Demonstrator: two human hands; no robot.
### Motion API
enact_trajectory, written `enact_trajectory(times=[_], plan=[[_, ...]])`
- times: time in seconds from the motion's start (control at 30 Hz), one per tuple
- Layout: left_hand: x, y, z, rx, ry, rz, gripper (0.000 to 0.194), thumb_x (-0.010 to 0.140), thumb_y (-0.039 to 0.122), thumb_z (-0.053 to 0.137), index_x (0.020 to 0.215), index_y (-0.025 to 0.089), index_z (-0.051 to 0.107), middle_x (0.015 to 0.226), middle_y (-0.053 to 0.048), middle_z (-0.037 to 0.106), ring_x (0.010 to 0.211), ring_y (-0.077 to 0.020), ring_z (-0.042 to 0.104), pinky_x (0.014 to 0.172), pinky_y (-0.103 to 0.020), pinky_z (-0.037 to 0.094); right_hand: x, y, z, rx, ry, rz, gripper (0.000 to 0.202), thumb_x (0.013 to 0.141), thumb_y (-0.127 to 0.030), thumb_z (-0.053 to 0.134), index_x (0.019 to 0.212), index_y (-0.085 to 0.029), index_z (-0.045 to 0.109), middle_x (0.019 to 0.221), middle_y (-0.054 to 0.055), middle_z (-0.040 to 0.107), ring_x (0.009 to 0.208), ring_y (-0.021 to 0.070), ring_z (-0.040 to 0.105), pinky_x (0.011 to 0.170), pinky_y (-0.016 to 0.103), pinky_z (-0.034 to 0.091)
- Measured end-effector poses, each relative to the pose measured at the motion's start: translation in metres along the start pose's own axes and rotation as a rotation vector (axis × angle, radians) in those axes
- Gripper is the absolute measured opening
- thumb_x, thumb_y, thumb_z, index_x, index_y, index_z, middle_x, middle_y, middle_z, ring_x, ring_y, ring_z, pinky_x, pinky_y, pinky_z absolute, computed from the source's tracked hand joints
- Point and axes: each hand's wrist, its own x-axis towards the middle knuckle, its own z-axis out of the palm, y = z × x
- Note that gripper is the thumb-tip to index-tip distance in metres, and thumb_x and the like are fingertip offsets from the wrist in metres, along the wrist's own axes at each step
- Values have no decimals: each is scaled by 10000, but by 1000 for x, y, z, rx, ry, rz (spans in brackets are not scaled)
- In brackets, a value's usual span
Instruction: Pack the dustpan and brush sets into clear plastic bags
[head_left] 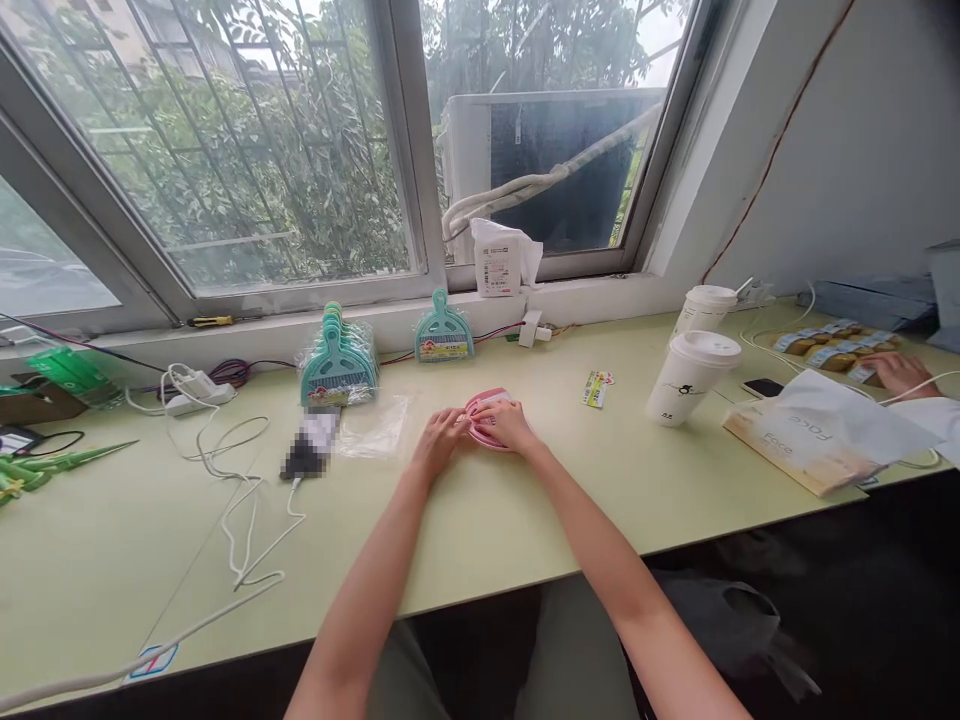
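On the table in front of me lies a small pink rounded piece (491,396), mostly covered by my hands; it looks like a mini dustpan, but I cannot tell for sure. My left hand (441,440) grips its left edge with bent fingers. From the right, my right hand (508,426) reaches over the top, its fingers closed on the piece close to the left fingertips. Clear plastic bags (371,425) lie flat to the left. A small green and yellow label card (598,389) rests to the right.
Several teal mini dustpan sets (339,372) stand at back left, another teal set (443,335) by the sill. A phone (306,445) with a white cable lies left. Paper cups (691,375) and a tissue pack (821,430) stand right; beyond, another person's hand (904,375) touches yellow packs.
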Motion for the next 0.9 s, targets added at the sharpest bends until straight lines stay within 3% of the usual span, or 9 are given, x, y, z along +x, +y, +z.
enact_trajectory(times=[0.17, 0.5, 0.7, 0.9], plan=[[0, 0, 6, -39, -57, 11, 308, 905, 127, 419, 1105, 218, 634, 1070, -99, 638, 1011, -212, 573, 889, -348, 458, 2, 3, -2, -43, -21, -26, 162, 870, -332, 593, 955, -331, 731, 1143, 1, 686, 1094, 205, 536, 938, 390, 311], [5, 8, 14, -106, -84, -123, 416, 828, 19, 466, 1131, 245, 641, 1084, -83, 677, 919, -188, 651, 763, -272, 487, 4, 4, -8, -117, -24, -61, 179, 871, -248, 583, 891, -321, 746, 1041, 15, 719, 1053, 211, 568, 924, 370, 303], [5, 11, 13, -155, -60, -99, 432, 804, -4, 472, 1122, 244, 627, 1083, -87, 671, 930, -187, 657, 766, -257, 484, 4, 0, -12, -143, -29, -66, 199, 856, -178, 578, 879, -285, 744, 1013, 23, 726, 1003, 205, 602, 935, 354, 310], [11, 23, 11, -183, -105, -180, 283, 784, 33, 527, 1005, 180, 625, 780, -78, 667, 747, -190, 646, 686, -256, 473, 2, -3, -20, -115, -85, -45, 232, 832, -134, 566, 860, -282, 741, 978, -8, 734, 965, 183, 624, 924, 330, 333]])
